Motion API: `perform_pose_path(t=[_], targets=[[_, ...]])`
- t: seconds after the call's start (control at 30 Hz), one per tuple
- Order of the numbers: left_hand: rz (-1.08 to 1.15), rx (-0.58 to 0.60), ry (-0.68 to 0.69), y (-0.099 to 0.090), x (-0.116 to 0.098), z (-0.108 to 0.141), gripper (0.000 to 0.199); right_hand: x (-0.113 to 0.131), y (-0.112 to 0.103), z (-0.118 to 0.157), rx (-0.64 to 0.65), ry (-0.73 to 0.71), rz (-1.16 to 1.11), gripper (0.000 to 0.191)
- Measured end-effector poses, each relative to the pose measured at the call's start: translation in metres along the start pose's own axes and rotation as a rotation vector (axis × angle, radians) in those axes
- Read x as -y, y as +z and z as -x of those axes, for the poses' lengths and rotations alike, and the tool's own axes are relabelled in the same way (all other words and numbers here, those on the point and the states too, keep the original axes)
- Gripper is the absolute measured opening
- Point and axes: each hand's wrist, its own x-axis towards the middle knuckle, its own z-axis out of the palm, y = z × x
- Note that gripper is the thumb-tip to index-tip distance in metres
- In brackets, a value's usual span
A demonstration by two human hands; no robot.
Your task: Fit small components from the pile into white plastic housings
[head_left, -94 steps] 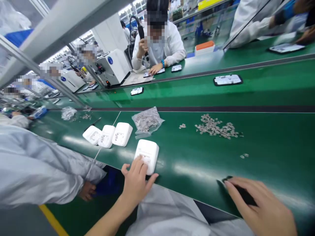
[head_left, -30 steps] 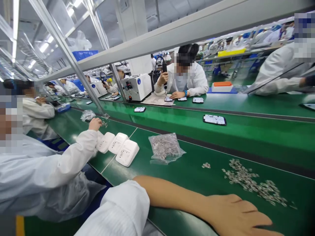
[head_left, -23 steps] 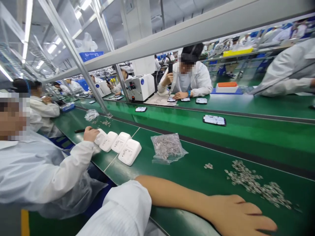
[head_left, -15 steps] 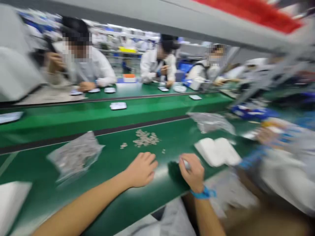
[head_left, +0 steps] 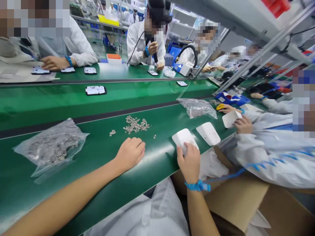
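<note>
My left hand rests palm down on the green tabletop, its fingers curled together and their undersides hidden. Just beyond it lies a loose heap of small metal parts, with a few strays beside it. At the near edge, my right hand has its thumb and fingers closed on the near end of a white plastic casing, which sits tilted. A blue wrist strap with a cord is on that wrist. A second white casing lies just right of the first.
A clear bag of small parts lies at left, another bag at far right. Beyond runs a green belt with a phone-like board. A co-worker's hand at right holds a white casing. An open carton stands below.
My right hand has come to grip one white casing, which now sits apart from the other and closer to me. The left hand's fingers have drawn together. The view has shifted.
</note>
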Motion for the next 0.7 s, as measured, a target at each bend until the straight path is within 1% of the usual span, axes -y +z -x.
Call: perform_pose_path(t=[0.07,0.1,0.2,0.27,0.3,0.37,0.43,0.5,0.53,0.63,0.7], targets=[[0.022,-0.004,-0.066,0.0,-0.002,-0.021,0.025,0.011,-0.011,0.013,0.041,-0.07,-0.104,0.042],[0.041,0.031,-0.088,0.001,-0.003,-0.036,0.025,0.015,-0.014,0.018,0.057,-0.095,-0.146,0.039],[0.088,0.223,-0.091,0.009,-0.007,-0.082,0.023,0.02,-0.021,0.025,0.072,-0.109,-0.23,0.031],[0.102,0.297,-0.093,0.02,-0.008,-0.104,0.021,0.018,-0.023,0.027,0.081,-0.087,-0.262,0.029],[0.108,0.313,-0.097,0.025,-0.007,-0.111,0.021,0.016,-0.023,0.028,0.091,-0.079,-0.274,0.029],[0.122,0.323,-0.108,0.033,-0.004,-0.117,0.024,0.014,-0.025,0.03,0.104,-0.08,-0.299,0.03],[0.143,0.317,-0.118,0.033,0.0,-0.118,0.027,0.015,-0.027,0.033,0.112,-0.109,-0.336,0.031],[0.163,0.287,-0.129,0.022,0.001,-0.117,0.027,0.022,-0.029,0.035,0.131,-0.148,-0.377,0.031],[0.192,0.241,-0.135,0.014,0.0,-0.117,0.027,0.027,-0.029,0.034,0.145,-0.17,-0.398,0.031],[0.406,0.02,-0.121,-0.015,-0.012,-0.116,0.017,0.045,-0.028,0.027,0.211,-0.197,-0.497,0.025],[0.602,-0.114,-0.128,-0.031,-0.026,-0.115,0.01,0.055,-0.025,0.017,0.209,-0.137,-0.632,0.022]])
